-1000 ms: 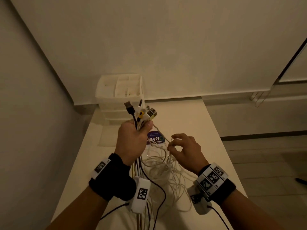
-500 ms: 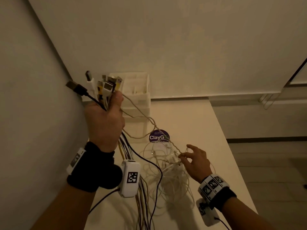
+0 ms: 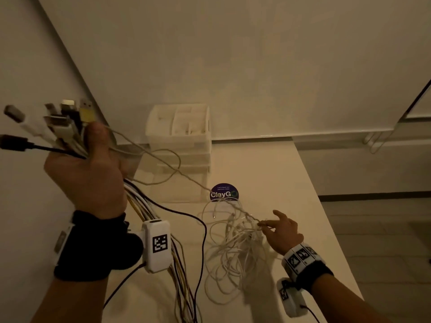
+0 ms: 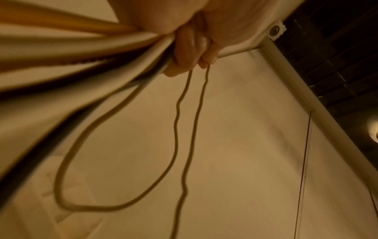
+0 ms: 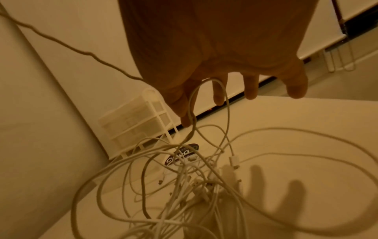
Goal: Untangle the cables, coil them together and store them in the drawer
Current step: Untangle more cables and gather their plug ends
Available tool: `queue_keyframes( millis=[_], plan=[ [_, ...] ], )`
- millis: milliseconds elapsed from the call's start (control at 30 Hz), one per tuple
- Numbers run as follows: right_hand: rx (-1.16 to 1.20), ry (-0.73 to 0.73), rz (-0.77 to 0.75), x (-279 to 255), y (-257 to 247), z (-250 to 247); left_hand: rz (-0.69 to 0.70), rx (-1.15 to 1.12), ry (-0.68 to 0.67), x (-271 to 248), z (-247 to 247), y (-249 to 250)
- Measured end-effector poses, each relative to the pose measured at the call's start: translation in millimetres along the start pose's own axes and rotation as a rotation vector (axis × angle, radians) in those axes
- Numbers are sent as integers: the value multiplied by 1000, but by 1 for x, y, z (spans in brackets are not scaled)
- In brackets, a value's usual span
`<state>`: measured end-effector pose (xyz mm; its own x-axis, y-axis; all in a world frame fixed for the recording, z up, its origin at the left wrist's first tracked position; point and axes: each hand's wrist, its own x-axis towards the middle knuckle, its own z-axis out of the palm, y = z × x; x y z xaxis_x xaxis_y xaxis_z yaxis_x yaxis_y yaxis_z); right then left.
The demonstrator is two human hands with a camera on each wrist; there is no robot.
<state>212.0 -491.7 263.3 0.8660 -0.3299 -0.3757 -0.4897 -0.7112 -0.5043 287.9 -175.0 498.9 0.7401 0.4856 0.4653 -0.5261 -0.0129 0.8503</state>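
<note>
My left hand (image 3: 88, 173) is raised at the left and grips a bundle of cables just below their plug ends (image 3: 63, 122). The left wrist view shows its fingers (image 4: 190, 48) curled round the thick cables (image 4: 81, 46). One thin cable (image 3: 163, 164) runs taut from that fist down to my right hand (image 3: 282, 231). That hand is low over the white cable tangle (image 3: 235, 248) on the table. In the right wrist view its fingers (image 5: 251, 87) are straight and spread, and a white cable loop (image 5: 216, 84) hangs over one finger above the tangle (image 5: 194, 186).
A white plastic drawer unit (image 3: 182, 136) stands at the back of the white table (image 3: 268, 173) against the wall, drawers closed. A round dark sticker (image 3: 224, 193) lies between it and the tangle. The wall is close on the left. The table's right edge drops to the floor.
My left hand has risen and swung left with the bundle, drawing one thin cable taut. My right hand has dropped from mid-air onto the tangle.
</note>
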Motion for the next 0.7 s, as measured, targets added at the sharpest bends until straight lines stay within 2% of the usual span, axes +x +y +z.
queue_keyframes(
  millis=[100, 200, 233, 267, 300, 333, 400, 500, 533, 600, 700],
  plan=[
    [18, 49, -95, -3, -8, -6, 0, 182, -107, -7, -1, 7],
    [-5, 89, -238, -14, -21, -18, 109, 287, -238, -23, 7, 21],
    [4, 103, -286, -19, -27, -23, 68, 237, -308, -32, 13, 18],
    [6, 133, -350, -23, -32, -27, -38, 177, -404, -45, 20, 14],
    [-9, 165, -422, -24, -37, -31, -165, 136, -548, -60, 28, 12],
    [-40, 188, -488, -26, -42, -35, -215, 165, -711, -77, 35, 6],
    [-118, 209, -599, -29, -52, -41, -117, 294, -947, -106, 44, -11],
    [-72, 207, -705, -35, -62, -43, 43, 465, -1151, -123, 54, -42],
    [-18, 188, -714, -37, -64, -45, 49, 534, -1179, -122, 56, -48],
    [83, 160, -704, -39, -65, -48, 21, 634, -1153, -119, 60, -56],
    [124, 163, -660, -42, -64, -51, -54, 596, -1139, -119, 63, -54]
  ],
)
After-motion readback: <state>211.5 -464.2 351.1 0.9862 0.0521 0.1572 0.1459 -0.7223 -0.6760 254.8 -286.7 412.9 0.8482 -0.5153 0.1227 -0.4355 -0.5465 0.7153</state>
